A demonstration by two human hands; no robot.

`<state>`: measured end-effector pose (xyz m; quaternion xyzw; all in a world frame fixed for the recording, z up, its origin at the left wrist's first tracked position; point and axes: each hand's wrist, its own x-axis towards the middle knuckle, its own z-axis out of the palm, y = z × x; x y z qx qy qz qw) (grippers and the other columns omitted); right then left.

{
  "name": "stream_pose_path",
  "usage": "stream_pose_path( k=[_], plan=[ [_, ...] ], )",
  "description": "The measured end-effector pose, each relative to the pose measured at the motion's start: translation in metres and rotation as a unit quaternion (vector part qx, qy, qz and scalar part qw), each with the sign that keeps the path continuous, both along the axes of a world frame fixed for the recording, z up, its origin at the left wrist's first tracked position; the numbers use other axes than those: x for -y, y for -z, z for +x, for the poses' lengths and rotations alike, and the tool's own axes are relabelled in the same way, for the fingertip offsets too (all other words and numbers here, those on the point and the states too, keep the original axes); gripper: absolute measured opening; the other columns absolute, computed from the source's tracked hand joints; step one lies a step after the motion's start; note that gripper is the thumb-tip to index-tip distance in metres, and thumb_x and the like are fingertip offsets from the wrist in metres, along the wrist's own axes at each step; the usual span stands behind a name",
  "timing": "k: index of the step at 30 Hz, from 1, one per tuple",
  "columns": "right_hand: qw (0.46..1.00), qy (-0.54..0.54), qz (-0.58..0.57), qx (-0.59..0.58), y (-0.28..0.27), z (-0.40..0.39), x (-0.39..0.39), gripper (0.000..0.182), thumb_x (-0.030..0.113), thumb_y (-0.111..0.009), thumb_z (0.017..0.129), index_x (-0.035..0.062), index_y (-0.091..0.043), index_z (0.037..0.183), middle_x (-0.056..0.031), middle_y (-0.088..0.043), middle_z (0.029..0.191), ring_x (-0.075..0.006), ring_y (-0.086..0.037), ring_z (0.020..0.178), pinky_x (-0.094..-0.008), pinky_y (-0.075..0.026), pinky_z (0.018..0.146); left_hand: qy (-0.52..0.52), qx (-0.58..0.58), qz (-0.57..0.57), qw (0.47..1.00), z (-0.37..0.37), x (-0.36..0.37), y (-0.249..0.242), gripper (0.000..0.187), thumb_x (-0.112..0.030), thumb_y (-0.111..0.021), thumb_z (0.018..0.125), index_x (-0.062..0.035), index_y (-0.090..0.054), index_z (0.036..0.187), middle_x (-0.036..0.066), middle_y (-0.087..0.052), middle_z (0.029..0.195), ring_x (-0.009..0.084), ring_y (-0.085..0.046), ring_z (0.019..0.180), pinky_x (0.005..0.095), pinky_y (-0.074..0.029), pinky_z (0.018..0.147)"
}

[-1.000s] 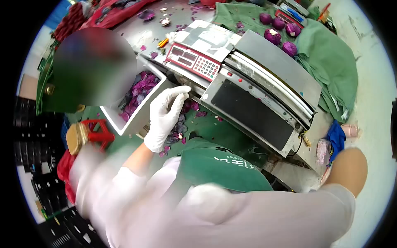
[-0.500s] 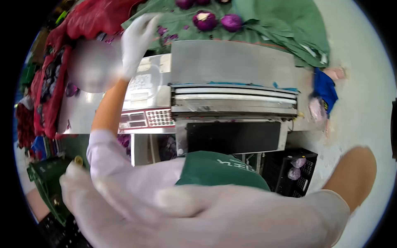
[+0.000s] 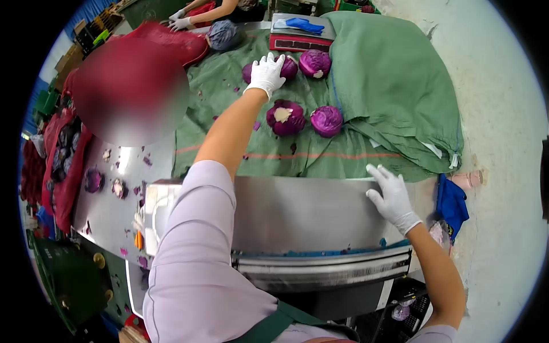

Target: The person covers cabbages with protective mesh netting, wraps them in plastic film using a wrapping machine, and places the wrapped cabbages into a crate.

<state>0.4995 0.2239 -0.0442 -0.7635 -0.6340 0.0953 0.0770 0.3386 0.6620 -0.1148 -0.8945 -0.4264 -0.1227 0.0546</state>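
Purple cabbages [image 3: 286,117] loose on the green cloth [image 3: 394,86] at the worktop's far edge, left hand [image 3: 266,74] stretched over them, fingers spread, empty, right hand [image 3: 392,197] flat, open, bracing on the steel machine [image 3: 303,211].

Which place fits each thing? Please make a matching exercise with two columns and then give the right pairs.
Things:
1. left hand
2. right hand
3. blue cloth
4. scale

Places:
A. at the far end of the green sheet
B. resting on the steel machine top
C. stretched out over the purple cabbages
D. hanging at the right of the machine

Pairs: 1-C, 2-B, 3-D, 4-A
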Motion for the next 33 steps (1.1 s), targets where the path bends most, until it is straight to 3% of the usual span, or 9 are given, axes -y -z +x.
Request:
stream_pose_path(
  k=[10, 15, 17, 19, 25, 27, 29, 31, 33],
  plan=[
    [1.000, 0.019, 0.012, 0.008, 0.009, 0.014, -0.008, 0.048, 0.036, -0.062, 0.085, 0.0152, -0.055, 0.127, -0.0112, -0.062, 0.113, -0.0280, -0.055, 0.110, -0.0503, -0.029, 0.109, -0.022, -0.078, -0.077, 0.994, 0.062, -0.017, 0.036, 0.094, -0.043, -0.070, 0.074, -0.0129, -0.023, 0.150, 0.016, -0.022, 0.156, 0.0316, -0.030, 0.140, 0.0548, -0.034, 0.106],
    [0.999, 0.016, 0.037, 0.035, 0.008, 0.025, -0.003, 0.045, 0.036, -0.063, 0.085, 0.0134, -0.058, 0.123, -0.0100, -0.064, 0.109, -0.0277, -0.057, 0.105, -0.0490, -0.032, 0.106, 0.032, 0.117, -0.027, 0.992, 0.076, -0.009, 0.023, 0.080, -0.033, -0.072, 0.073, -0.0193, -0.035, 0.143, 0.020, -0.057, 0.111, 0.0371, -0.060, 0.103, 0.0448, -0.052, 0.081],
    [0.999, 0.020, 0.037, 0.028, 0.012, 0.023, 0.000, 0.044, 0.036, -0.063, 0.084, 0.0130, -0.059, 0.122, -0.0101, -0.064, 0.108, -0.0277, -0.057, 0.104, -0.0486, -0.032, 0.106, 0.084, 0.189, 0.069, 0.976, 0.076, -0.032, 0.043, 0.080, -0.034, -0.073, 0.074, -0.0125, -0.038, 0.142, 0.024, -0.056, 0.119, 0.0389, -0.058, 0.109, 0.0432, -0.049, 0.090],
    [0.999, 0.024, 0.037, 0.020, 0.017, 0.019, 0.001, 0.044, 0.036, -0.063, 0.084, 0.0126, -0.060, 0.121, -0.0101, -0.064, 0.107, -0.0277, -0.058, 0.103, -0.0483, -0.033, 0.106, 0.051, 0.077, -0.211, 0.973, 0.083, -0.063, 0.072, 0.091, -0.050, -0.075, 0.068, -0.0116, -0.038, 0.141, 0.024, -0.049, 0.134, 0.0386, -0.055, 0.116, 0.0416, -0.048, 0.096],
    [0.997, 0.014, 0.069, 0.026, 0.009, 0.030, -0.006, 0.044, 0.037, -0.063, 0.084, 0.0133, -0.060, 0.121, -0.0095, -0.064, 0.105, -0.0272, -0.058, 0.102, -0.0473, -0.032, 0.106, 0.103, -0.071, -0.019, 0.992, 0.085, 0.016, 0.008, 0.092, -0.055, -0.082, 0.050, -0.0262, -0.049, 0.131, 0.019, -0.054, 0.121, 0.0398, -0.052, 0.116, 0.0444, -0.049, 0.090],
    [0.998, 0.020, 0.061, 0.029, 0.011, 0.033, -0.003, 0.043, 0.037, -0.063, 0.084, 0.0142, -0.061, 0.121, -0.0086, -0.064, 0.103, -0.0269, -0.058, 0.102, -0.0474, -0.032, 0.106, 0.205, 0.077, -0.051, 0.974, 0.089, 0.004, 0.045, 0.092, -0.050, -0.084, 0.052, -0.0211, -0.048, 0.132, 0.021, -0.051, 0.127, 0.0441, -0.050, 0.118, 0.0471, -0.047, 0.094],
    [0.998, 0.019, 0.063, 0.021, 0.013, 0.029, -0.005, 0.042, 0.037, -0.063, 0.085, 0.0144, -0.061, 0.120, -0.0084, -0.064, 0.103, -0.0268, -0.058, 0.101, -0.0473, -0.031, 0.106, 0.192, 0.044, -0.112, 0.974, 0.080, 0.002, 0.047, 0.095, -0.045, -0.085, 0.053, -0.0144, -0.045, 0.134, 0.022, -0.053, 0.125, 0.0443, -0.053, 0.115, 0.0468, -0.047, 0.096],
    [0.998, 0.018, 0.066, 0.013, 0.018, 0.025, -0.005, 0.041, 0.037, -0.063, 0.085, 0.0146, -0.061, 0.119, -0.0081, -0.064, 0.103, -0.0267, -0.058, 0.101, -0.0472, -0.031, 0.106, 0.105, 0.123, -0.197, 0.967, 0.061, 0.001, 0.041, 0.096, -0.043, -0.086, 0.054, -0.0118, -0.045, 0.135, 0.023, -0.058, 0.120, 0.0415, -0.058, 0.109, 0.0440, -0.049, 0.094],
    [0.996, 0.014, 0.086, 0.014, 0.023, 0.019, -0.003, 0.040, 0.036, -0.063, 0.084, 0.0141, -0.063, 0.117, -0.0083, -0.064, 0.100, -0.0261, -0.058, 0.099, -0.0451, -0.033, 0.104, 0.083, 0.314, -0.313, 0.892, 0.041, -0.023, 0.058, 0.095, -0.047, -0.086, 0.060, -0.0033, -0.046, 0.134, 0.019, -0.061, 0.119, 0.0294, -0.063, 0.107, 0.0364, -0.049, 0.094]
  ],
)
